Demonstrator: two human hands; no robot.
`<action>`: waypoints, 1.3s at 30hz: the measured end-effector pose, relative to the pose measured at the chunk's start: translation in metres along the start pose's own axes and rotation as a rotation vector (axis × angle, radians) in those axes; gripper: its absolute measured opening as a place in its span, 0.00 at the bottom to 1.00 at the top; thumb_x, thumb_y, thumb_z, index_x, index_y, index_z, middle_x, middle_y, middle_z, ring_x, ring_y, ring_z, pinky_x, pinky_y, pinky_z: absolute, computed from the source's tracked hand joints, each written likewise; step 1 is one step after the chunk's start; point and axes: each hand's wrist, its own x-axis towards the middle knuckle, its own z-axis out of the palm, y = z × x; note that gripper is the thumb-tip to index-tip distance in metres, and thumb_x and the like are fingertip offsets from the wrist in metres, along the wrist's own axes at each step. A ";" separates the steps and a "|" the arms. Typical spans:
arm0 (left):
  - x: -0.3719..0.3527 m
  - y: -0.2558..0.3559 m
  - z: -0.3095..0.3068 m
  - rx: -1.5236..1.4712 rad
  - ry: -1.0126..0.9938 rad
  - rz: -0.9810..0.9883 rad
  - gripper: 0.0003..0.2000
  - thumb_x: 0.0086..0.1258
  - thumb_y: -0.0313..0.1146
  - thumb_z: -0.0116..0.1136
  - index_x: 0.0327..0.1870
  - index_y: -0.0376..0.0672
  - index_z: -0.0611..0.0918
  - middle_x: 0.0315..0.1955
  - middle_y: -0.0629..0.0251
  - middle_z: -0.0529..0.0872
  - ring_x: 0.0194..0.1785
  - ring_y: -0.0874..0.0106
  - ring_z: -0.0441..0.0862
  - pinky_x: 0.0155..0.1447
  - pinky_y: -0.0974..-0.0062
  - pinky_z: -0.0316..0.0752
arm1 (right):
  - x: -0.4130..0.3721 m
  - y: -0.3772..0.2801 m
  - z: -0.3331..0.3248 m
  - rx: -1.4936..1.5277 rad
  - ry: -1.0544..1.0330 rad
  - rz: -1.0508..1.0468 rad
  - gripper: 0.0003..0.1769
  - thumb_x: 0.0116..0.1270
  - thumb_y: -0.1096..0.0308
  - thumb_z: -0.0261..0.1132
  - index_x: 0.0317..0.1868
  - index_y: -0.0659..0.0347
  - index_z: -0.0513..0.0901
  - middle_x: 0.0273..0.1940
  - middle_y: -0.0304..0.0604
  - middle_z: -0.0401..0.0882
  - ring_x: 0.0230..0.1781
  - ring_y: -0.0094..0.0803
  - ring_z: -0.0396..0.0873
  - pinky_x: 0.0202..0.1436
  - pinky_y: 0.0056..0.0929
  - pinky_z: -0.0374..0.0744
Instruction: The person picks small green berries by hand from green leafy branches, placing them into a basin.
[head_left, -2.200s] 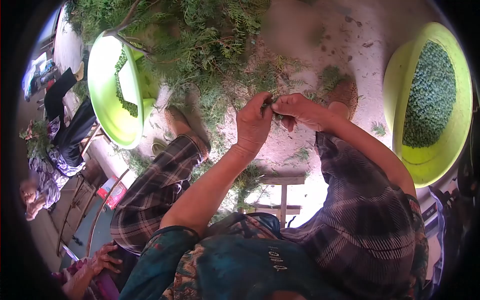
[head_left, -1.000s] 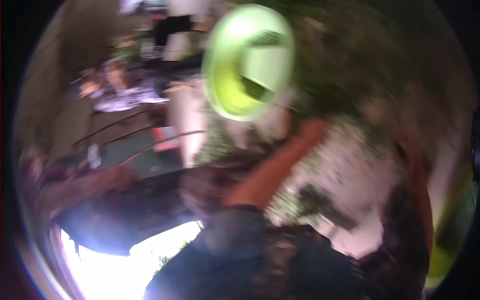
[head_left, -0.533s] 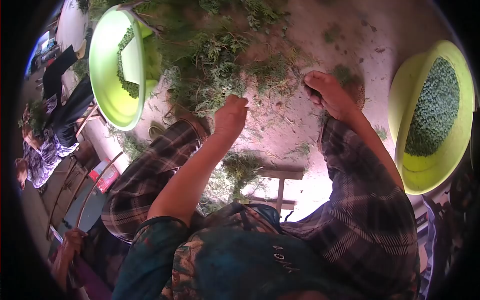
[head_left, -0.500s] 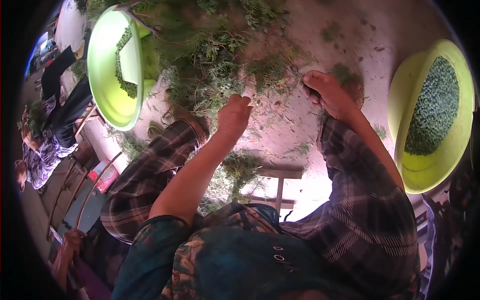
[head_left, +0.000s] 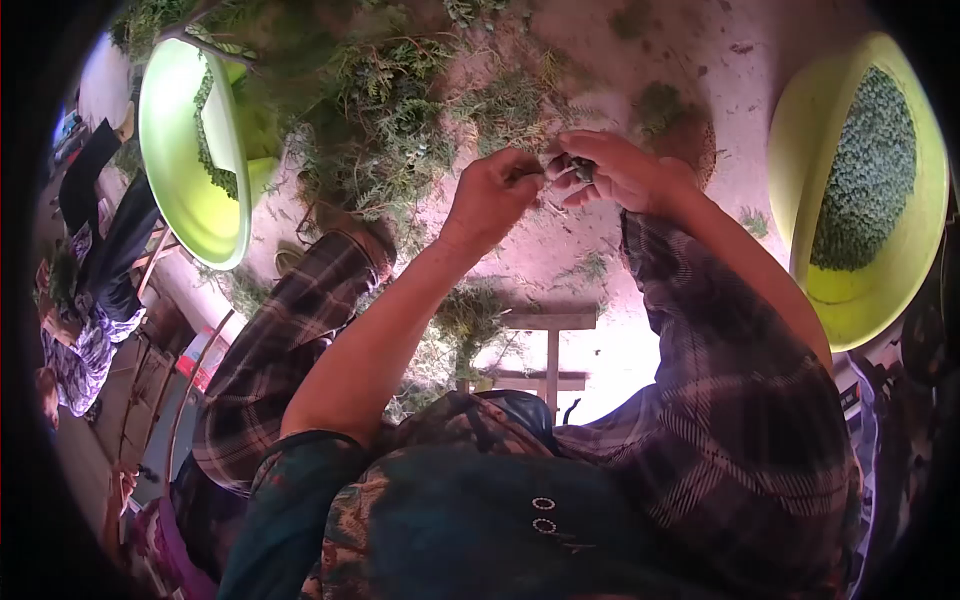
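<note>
Above the floor, my left hand (head_left: 494, 197) is closed in a pinch, its fingertips close to those of the other hand. What it pinches is too small to make out. Half cupped, my right hand (head_left: 630, 172) holds several small green berries (head_left: 581, 170) against its fingers. Leafy evergreen cuttings (head_left: 390, 125) lie in a heap just beyond and to the left of the hands. On the right, a yellow-green basin (head_left: 845, 318) holds a thick layer of similar small green berries.
At the left a second light green basin (head_left: 165, 150) contains some green berries and a pale scoop-like piece. A bare branch (head_left: 215, 45) crosses its top. A wooden stool (head_left: 550, 322) is low between my knees. Other people sit at the far left, one in dark trousers (head_left: 100, 190).
My hands have come together, the left moving right and the right moving left. My right hand has turned and opened somewhat, showing the berries. The whole view has shifted slightly.
</note>
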 end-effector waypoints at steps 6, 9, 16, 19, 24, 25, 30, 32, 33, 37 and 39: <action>-0.009 -0.038 -0.020 0.343 -0.021 -0.124 0.12 0.65 0.34 0.61 0.44 0.38 0.76 0.32 0.53 0.84 0.30 0.65 0.83 0.33 0.72 0.77 | 0.004 0.005 -0.007 -0.036 -0.144 0.025 0.14 0.70 0.55 0.59 0.41 0.58 0.76 0.33 0.37 0.76 0.26 0.23 0.74 0.28 0.24 0.78; -0.025 -0.076 -0.019 0.992 -0.123 -0.069 0.11 0.66 0.37 0.55 0.44 0.42 0.76 0.30 0.47 0.83 0.29 0.53 0.82 0.33 0.61 0.77 | 0.004 0.003 -0.012 -0.081 -0.142 -0.011 0.11 0.69 0.58 0.60 0.37 0.57 0.75 0.29 0.34 0.74 0.21 0.18 0.70 0.20 0.19 0.72; -0.032 -0.113 -0.020 1.188 -0.039 0.234 0.06 0.64 0.31 0.50 0.36 0.39 0.76 0.29 0.48 0.81 0.30 0.52 0.81 0.32 0.57 0.76 | 0.004 0.005 -0.017 -0.168 -0.043 -0.012 0.13 0.70 0.55 0.59 0.38 0.56 0.75 0.31 0.35 0.74 0.27 0.20 0.72 0.28 0.25 0.74; -0.028 -0.058 0.002 0.876 0.124 0.090 0.07 0.65 0.33 0.49 0.36 0.39 0.76 0.32 0.49 0.81 0.37 0.50 0.80 0.43 0.55 0.74 | 0.012 0.016 -0.024 -0.158 -0.017 -0.055 0.15 0.69 0.52 0.58 0.41 0.56 0.76 0.34 0.36 0.76 0.34 0.24 0.74 0.36 0.31 0.77; -0.005 0.020 0.024 0.271 0.036 0.261 0.12 0.63 0.28 0.58 0.47 0.39 0.79 0.40 0.52 0.83 0.41 0.57 0.82 0.46 0.66 0.76 | 0.002 -0.016 -0.012 0.173 -0.018 -0.083 0.17 0.71 0.53 0.55 0.44 0.59 0.77 0.36 0.40 0.78 0.36 0.29 0.78 0.42 0.34 0.79; 0.007 0.026 0.020 0.316 0.126 0.327 0.10 0.63 0.27 0.58 0.45 0.39 0.79 0.38 0.52 0.83 0.39 0.58 0.82 0.44 0.67 0.76 | 0.001 -0.016 -0.012 0.272 -0.077 -0.108 0.17 0.72 0.54 0.54 0.44 0.61 0.77 0.36 0.41 0.78 0.36 0.30 0.79 0.42 0.34 0.80; 0.098 0.046 -0.022 0.629 0.555 0.531 0.07 0.64 0.27 0.55 0.41 0.40 0.81 0.32 0.52 0.84 0.35 0.54 0.82 0.41 0.63 0.76 | 0.000 -0.030 -0.024 0.315 -0.060 -0.189 0.15 0.72 0.60 0.55 0.43 0.65 0.76 0.36 0.44 0.78 0.35 0.32 0.81 0.42 0.38 0.84; 0.124 0.044 -0.028 0.800 0.628 0.518 0.08 0.64 0.29 0.55 0.41 0.40 0.81 0.33 0.51 0.84 0.37 0.54 0.82 0.42 0.61 0.75 | 0.000 -0.033 -0.026 0.364 -0.033 -0.234 0.14 0.70 0.60 0.56 0.43 0.65 0.77 0.36 0.44 0.78 0.35 0.32 0.81 0.40 0.37 0.85; 0.136 0.043 -0.031 0.970 0.710 0.502 0.08 0.64 0.30 0.55 0.42 0.40 0.81 0.35 0.51 0.83 0.39 0.53 0.81 0.43 0.60 0.75 | 0.000 -0.035 -0.027 0.364 -0.027 -0.242 0.14 0.70 0.60 0.56 0.43 0.65 0.77 0.36 0.44 0.78 0.35 0.32 0.81 0.40 0.37 0.85; 0.148 0.047 -0.036 1.006 0.610 0.388 0.11 0.64 0.33 0.57 0.43 0.39 0.80 0.38 0.50 0.83 0.41 0.53 0.81 0.45 0.59 0.74 | -0.004 -0.033 -0.031 0.346 0.036 -0.270 0.16 0.70 0.60 0.56 0.45 0.66 0.76 0.38 0.45 0.78 0.39 0.33 0.80 0.46 0.41 0.83; 0.120 0.063 -0.024 0.760 0.500 0.355 0.10 0.63 0.32 0.58 0.44 0.40 0.80 0.39 0.50 0.83 0.42 0.53 0.80 0.44 0.60 0.75 | -0.002 -0.032 -0.032 0.358 0.047 -0.285 0.16 0.70 0.60 0.56 0.46 0.66 0.75 0.40 0.46 0.78 0.41 0.34 0.79 0.49 0.43 0.82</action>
